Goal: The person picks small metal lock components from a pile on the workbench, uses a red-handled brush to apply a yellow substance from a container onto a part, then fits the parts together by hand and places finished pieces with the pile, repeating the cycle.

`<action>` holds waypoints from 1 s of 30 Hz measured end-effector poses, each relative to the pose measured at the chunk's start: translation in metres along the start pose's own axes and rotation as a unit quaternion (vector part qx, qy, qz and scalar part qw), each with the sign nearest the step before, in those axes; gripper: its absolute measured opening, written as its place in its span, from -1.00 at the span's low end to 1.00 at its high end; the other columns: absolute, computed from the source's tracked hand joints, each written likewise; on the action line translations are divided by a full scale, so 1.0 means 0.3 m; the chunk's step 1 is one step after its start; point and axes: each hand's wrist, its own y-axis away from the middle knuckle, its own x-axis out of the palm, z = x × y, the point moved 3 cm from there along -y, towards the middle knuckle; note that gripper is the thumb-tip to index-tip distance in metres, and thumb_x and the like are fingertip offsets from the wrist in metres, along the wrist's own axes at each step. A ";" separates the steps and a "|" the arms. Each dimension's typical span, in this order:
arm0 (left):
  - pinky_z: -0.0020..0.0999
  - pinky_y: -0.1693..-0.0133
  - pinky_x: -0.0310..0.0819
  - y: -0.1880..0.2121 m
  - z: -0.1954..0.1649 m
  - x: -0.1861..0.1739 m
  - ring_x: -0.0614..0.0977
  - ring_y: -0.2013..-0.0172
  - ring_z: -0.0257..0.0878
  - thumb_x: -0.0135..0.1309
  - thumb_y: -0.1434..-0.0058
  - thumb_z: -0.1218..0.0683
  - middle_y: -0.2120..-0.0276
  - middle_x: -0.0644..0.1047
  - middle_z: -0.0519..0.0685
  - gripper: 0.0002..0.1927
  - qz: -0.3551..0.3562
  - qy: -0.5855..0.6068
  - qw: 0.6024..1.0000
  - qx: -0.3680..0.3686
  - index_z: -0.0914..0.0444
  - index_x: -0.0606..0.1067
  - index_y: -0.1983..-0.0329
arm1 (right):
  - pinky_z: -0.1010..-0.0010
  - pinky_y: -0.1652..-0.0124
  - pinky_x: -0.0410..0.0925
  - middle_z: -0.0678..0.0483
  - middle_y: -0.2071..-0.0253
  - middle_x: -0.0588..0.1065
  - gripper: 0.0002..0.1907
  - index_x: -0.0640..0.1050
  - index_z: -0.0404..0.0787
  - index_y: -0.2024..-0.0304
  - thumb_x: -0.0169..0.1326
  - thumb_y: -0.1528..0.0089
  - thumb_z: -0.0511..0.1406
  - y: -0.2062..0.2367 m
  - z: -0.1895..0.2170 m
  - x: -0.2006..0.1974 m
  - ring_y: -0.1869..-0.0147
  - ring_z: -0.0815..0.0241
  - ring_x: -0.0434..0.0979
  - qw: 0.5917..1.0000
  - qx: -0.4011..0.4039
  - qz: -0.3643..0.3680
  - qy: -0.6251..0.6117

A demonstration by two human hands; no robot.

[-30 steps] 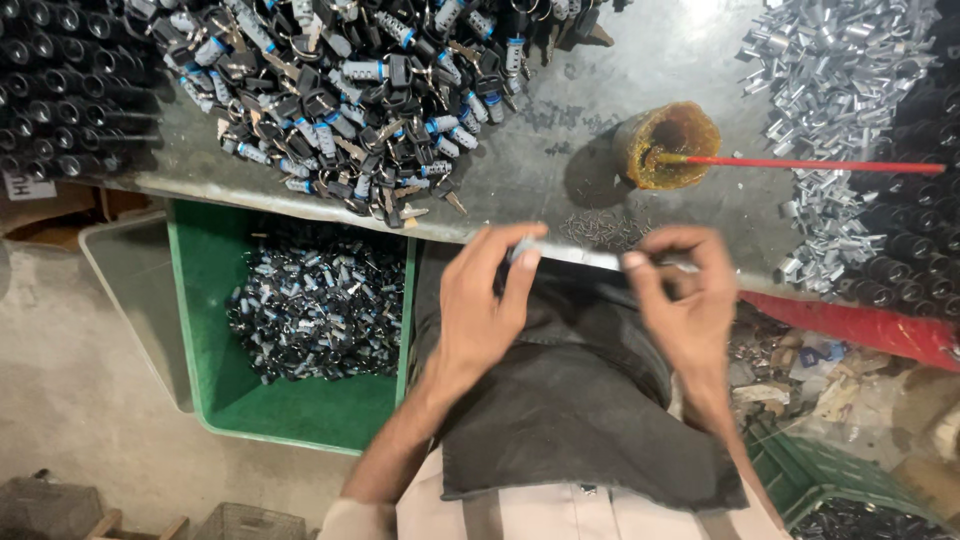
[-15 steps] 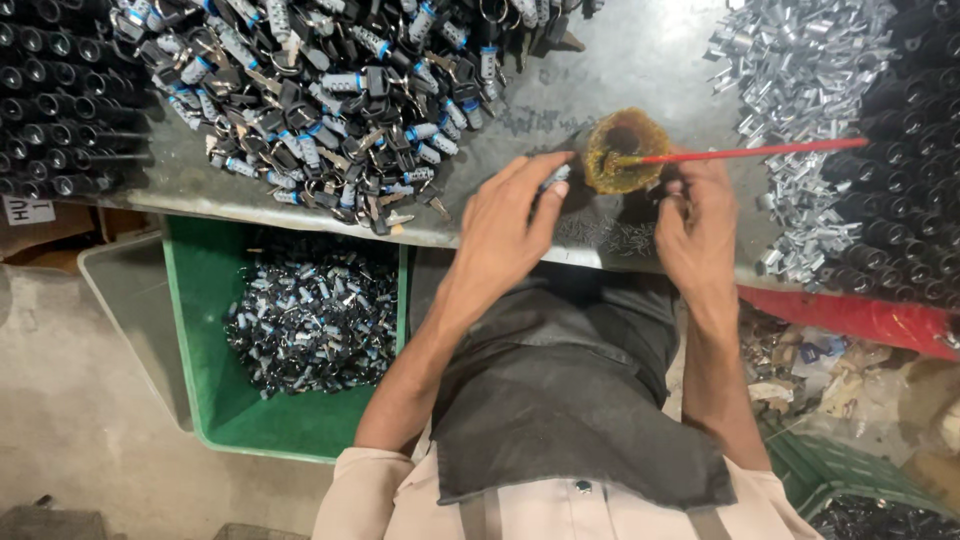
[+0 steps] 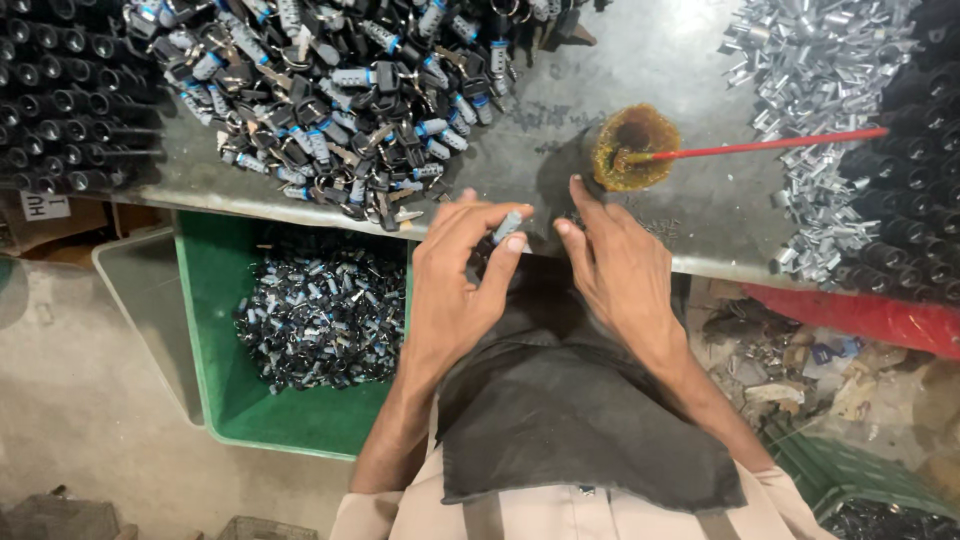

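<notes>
Lap cloth: a dark cloth point(image 3: 580, 420) lies over the person's lap, nearest the camera, just under the near edge of the grey bench point(image 3: 690, 215).
Green bin: a green crate point(image 3: 215, 300) stands on the floor below the bench edge, to the left of the lap; it holds a heap of small dark and silver parts point(image 3: 320, 315).
Left hand: the left hand point(image 3: 455, 285) is at the bench's near edge, fingers curled, thumb and fingertips closed on a small grey metal piece point(image 3: 507, 226).
Right hand: the right hand point(image 3: 615, 265) is just right of the left, at the same edge, fingers stretched loosely forward onto the bench top; whether it grips anything I cannot tell.
Grey metal piece: it sits at the bench's near edge, between the two hands.
Paste pot: a small round pot point(image 3: 632, 148) with yellowish residue stands on the bench just beyond the right hand, a red stick point(image 3: 770, 146) resting in it.
Key pile: a large heap of black-and-silver pieces point(image 3: 330, 95) covers the bench's far left.
Silver clips: a pile of shiny clips point(image 3: 820, 80) lies at the bench's far right.
</notes>
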 end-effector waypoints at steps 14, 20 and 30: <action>-0.27 0.00 0.42 0.078 0.079 -0.056 0.57 0.10 -0.18 0.02 -0.41 0.18 0.26 0.61 -0.03 -0.87 -0.019 0.036 0.997 -0.067 0.31 0.55 0.08 | 0.12 0.30 0.39 -0.05 0.26 0.42 -0.58 0.49 -0.10 -0.16 0.20 -0.24 -0.37 0.035 0.058 0.134 0.14 -0.09 0.54 0.989 -0.146 -0.004 -0.035; -0.55 0.36 0.43 0.117 0.175 0.057 0.50 0.37 -0.50 -0.02 -0.42 0.12 0.30 0.58 -0.21 -0.84 0.081 0.202 0.941 -0.259 0.29 0.52 0.10 | 0.38 0.43 0.27 0.11 0.41 0.42 -0.83 0.64 -0.18 0.14 0.29 -0.20 -0.38 0.059 -0.002 0.100 0.46 0.24 0.36 0.971 -0.063 0.025 -0.229; -0.50 0.36 0.31 0.106 0.207 0.091 0.40 0.40 -0.50 0.16 -0.33 0.13 0.45 0.51 -0.17 -0.89 0.145 0.147 0.956 -0.207 0.29 0.56 0.22 | 0.48 0.48 0.16 0.18 0.49 0.40 -0.82 0.64 -0.23 0.27 0.38 -0.11 -0.35 0.069 -0.044 0.062 0.49 0.39 0.23 0.969 -0.001 0.037 -0.245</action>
